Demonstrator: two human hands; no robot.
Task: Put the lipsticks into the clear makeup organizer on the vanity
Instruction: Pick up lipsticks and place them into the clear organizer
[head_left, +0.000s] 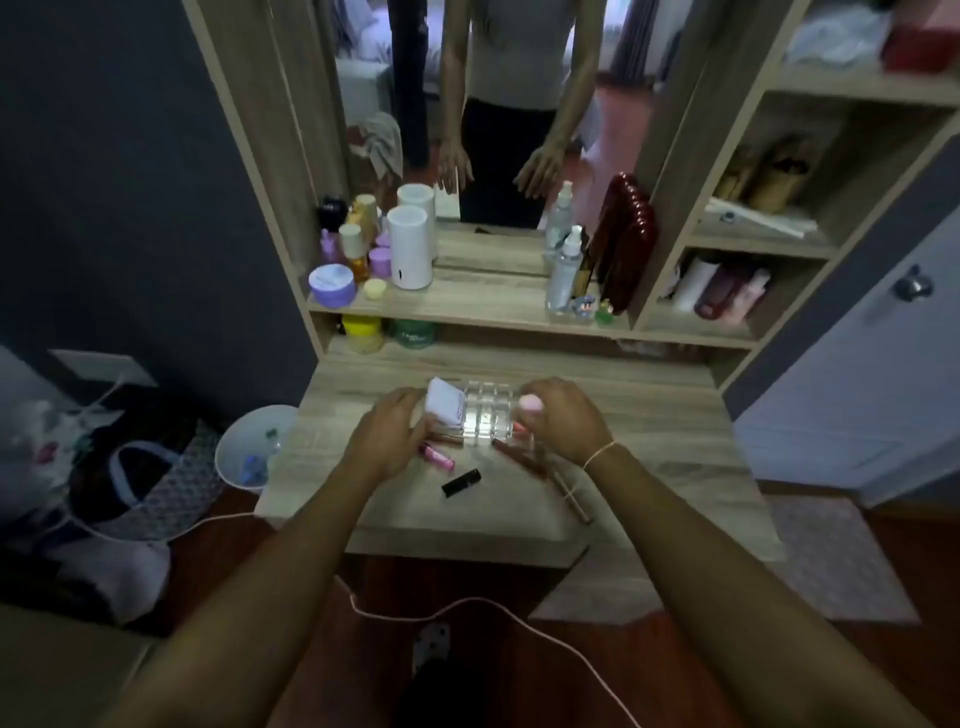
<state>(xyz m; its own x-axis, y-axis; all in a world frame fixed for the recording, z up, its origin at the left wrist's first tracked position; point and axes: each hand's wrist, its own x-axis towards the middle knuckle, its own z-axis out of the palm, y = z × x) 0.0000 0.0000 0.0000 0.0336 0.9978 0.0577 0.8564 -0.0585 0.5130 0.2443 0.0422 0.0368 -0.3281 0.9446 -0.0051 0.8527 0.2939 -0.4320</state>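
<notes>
The clear makeup organizer (485, 415) stands in the middle of the wooden vanity top (649, 415). My left hand (387, 441) grips its left side, beside a white flat case (445, 402) leaning in its left end. My right hand (563, 421) holds the right side, with a round pale pink item (532, 404) at the thumb. A pink lipstick (438, 457) lies just under my left hand. In front of the organizer lies a black lipstick (461, 482). A brown tube (519, 457) and a slim tan tube (574, 493) lie under my right wrist.
A shelf behind holds a white cylinder (410, 247), purple jars (332, 285), a spray bottle (563, 270) and a dark red object (626, 244) before a mirror. A white bin (249, 447) stands left of the vanity. A cord (467, 603) crosses the floor.
</notes>
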